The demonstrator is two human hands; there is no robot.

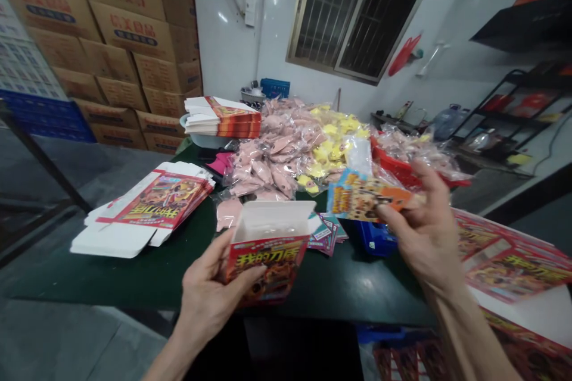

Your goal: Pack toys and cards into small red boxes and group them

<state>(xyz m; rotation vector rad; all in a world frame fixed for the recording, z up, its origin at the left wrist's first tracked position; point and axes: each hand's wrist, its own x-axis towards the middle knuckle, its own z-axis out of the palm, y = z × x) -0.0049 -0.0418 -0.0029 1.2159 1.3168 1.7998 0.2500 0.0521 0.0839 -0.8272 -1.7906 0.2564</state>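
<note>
My left hand (pixel 208 292) is wrapped round the side of a red printed cardboard box (pixel 281 268), thumb on its front. The box stands upright with its white top flaps up and its mouth open; what lies inside is hidden. To the right and a little higher, my right hand (pixel 431 244) pinches blue-and-orange printed cards (pixel 355 196) between thumb and fingers; how many is unclear. Just behind the box lie loose teal and purple cards (pixel 328 235). Under the held cards sits a blue container (pixel 378 239).
Flattened boxes (pixel 156 199) lie at left, and more boxes (pixel 509 268) are stacked at right. Behind are bagged pink pieces (pixel 277 149), bagged yellow pieces (pixel 337 134), a red basket (pixel 388 161) and box blanks (pixel 236 122). Brown cartons (pixel 129 30) rise at back left.
</note>
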